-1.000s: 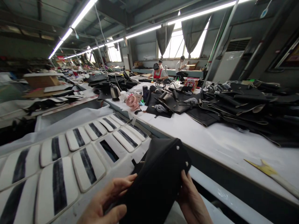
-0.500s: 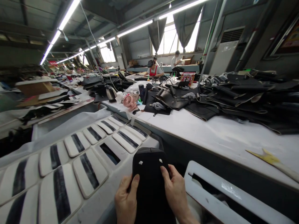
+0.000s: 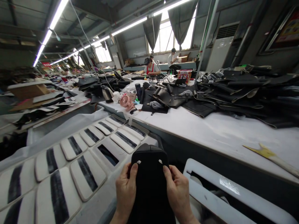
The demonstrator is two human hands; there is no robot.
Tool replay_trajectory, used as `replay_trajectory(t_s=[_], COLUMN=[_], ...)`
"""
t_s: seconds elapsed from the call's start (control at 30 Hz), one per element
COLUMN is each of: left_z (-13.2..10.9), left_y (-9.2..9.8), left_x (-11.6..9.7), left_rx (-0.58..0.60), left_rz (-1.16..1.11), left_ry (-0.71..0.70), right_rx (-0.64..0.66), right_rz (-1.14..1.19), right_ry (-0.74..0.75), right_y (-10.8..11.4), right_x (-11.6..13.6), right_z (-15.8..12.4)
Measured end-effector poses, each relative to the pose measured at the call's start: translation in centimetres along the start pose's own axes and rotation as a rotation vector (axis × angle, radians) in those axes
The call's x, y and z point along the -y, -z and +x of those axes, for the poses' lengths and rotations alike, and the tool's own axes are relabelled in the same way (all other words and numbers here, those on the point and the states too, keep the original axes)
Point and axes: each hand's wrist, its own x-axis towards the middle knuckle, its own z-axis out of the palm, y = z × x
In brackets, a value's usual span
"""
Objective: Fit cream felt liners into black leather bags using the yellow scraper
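Both hands grip a black bag panel point(image 3: 149, 186) with rounded upper corners, low in the middle of the view. Near its top are two small whitish bits, one toward each side. My left hand point(image 3: 126, 188) pinches the left edge, thumb on the face just under one bit. On the opposite edge, my right hand point(image 3: 177, 188) has its thumb close to the other bit. The fingers behind the panel are mostly hidden, and its lower end runs out of view. To the left lie several cream panels point(image 3: 101, 183) with dark stripes, set out in rows.
A pale slotted plate point(image 3: 211, 183) stands close at the right. Beyond it runs a white worktable point(image 3: 224, 133) with a yellow-headed tool point(image 3: 261, 152), a pink fan point(image 3: 126, 101) and piled black leather pieces point(image 3: 245, 87). Two or more people point(image 3: 153, 69) are at the far tables.
My left hand has moved up along the panel's edge, its thumb now nearer the whitish bit. My right hand has shifted slightly. The surroundings have slid a little left and up in view.
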Motion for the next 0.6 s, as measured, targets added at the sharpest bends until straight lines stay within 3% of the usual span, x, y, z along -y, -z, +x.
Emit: replay_trajectory(t_s=[0.3,0.47,0.6], left_z=[0.3,1.2,1.6], left_y=[-0.5,-1.3,-0.4], left_x=[-0.6,-0.3,-0.6], left_rx=[0.101,0.149,0.193], left_rz=[-0.059,-0.137,-0.127], left_ry=[-0.016,0.000,-0.024], right_rx=[0.040,-0.018,-0.041], right_rz=[-0.034,-0.116,-0.055], right_ry=[-0.108,-0.060,-0.005], right_y=[0.3,0.4,0.1], right_x=[-0.3,-1.1,-1.3], right_z=[0.5,2.2,3.2])
